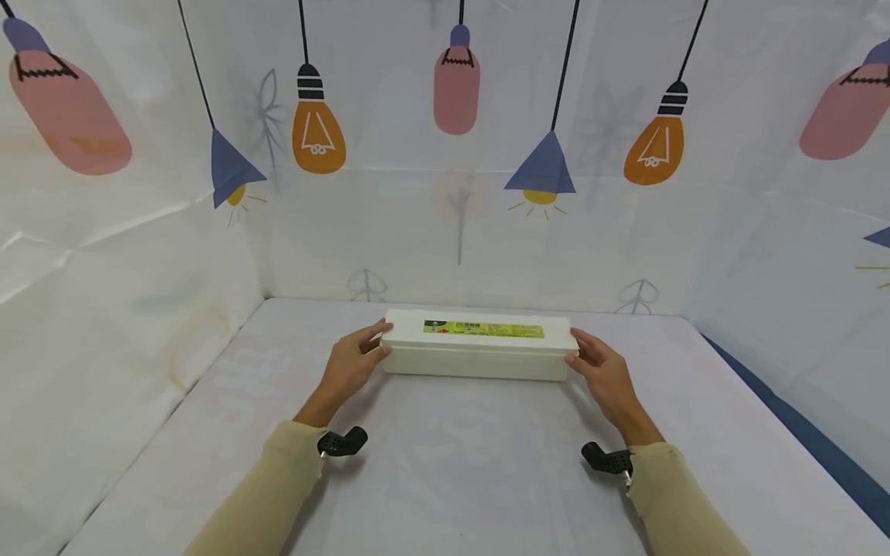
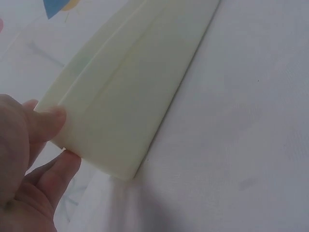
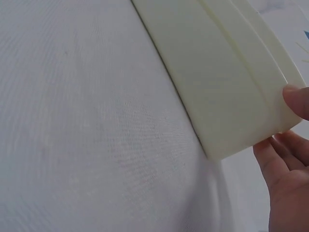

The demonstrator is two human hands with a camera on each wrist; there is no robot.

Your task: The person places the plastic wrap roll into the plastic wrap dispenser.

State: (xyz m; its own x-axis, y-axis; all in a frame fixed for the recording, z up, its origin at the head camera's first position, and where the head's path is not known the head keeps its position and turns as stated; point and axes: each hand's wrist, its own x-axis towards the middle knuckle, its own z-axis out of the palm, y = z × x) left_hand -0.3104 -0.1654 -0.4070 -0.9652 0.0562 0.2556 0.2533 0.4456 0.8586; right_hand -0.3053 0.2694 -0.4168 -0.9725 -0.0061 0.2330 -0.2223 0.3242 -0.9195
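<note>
A long white lidded box (image 1: 480, 363) with a yellow-green label (image 1: 483, 329) on top lies crosswise on the table. My left hand (image 1: 350, 366) grips its left end; in the left wrist view the thumb (image 2: 53, 121) presses the front near the lid seam and the other fingers are round the end. At the opposite end my right hand (image 1: 603, 374) holds the box the same way, with the thumb (image 3: 297, 100) on the front and the fingers (image 3: 277, 152) against the short side. The underside of the box is hidden.
A white cloth covers the table (image 1: 459, 479). Behind it hangs a pale curtain (image 1: 431, 216) printed with lamps and bulbs, which also runs down both sides. Black devices (image 1: 342, 442) are strapped at both wrists, over beige sleeves.
</note>
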